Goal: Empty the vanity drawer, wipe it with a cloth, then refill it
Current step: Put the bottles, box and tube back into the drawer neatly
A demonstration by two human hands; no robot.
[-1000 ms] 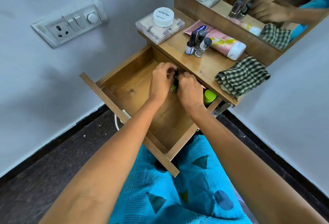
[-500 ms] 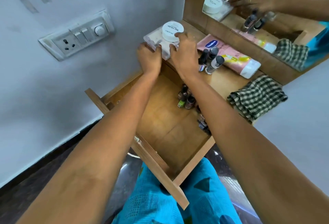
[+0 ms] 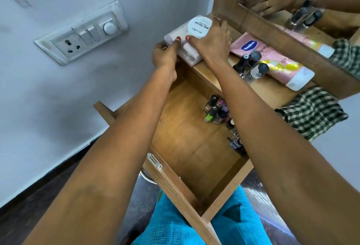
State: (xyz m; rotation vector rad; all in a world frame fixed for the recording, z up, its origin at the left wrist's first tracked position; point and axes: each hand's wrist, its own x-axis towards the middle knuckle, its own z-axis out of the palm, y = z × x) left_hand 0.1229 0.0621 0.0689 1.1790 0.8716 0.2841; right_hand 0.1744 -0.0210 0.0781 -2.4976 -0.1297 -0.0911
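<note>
The wooden vanity drawer [image 3: 187,202] stands pulled open below me, with several nail polish bottles [image 3: 215,109] upright along its right side. On the vanity top lies a clear plastic box [image 3: 175,35] with a round white nail polish remover tub [image 3: 199,27] on its lid. My left hand [image 3: 165,55] grips the box's near left corner. My right hand [image 3: 212,43] holds its right side, fingers against the tub. A green checked cloth [image 3: 311,112] lies folded at the vanity's right end.
A pink lotion tube [image 3: 272,61] and three dark-capped bottles [image 3: 251,65] sit on the vanity top [image 3: 272,89] by the mirror [image 3: 303,1]. A switchboard [image 3: 83,34] is on the left wall. My blue-clad lap [image 3: 175,225] is under the drawer front.
Both hands left the nail polish bottles in the drawer and rose to the vanity top, where they took hold of the clear plastic box. The camera moved closer.
</note>
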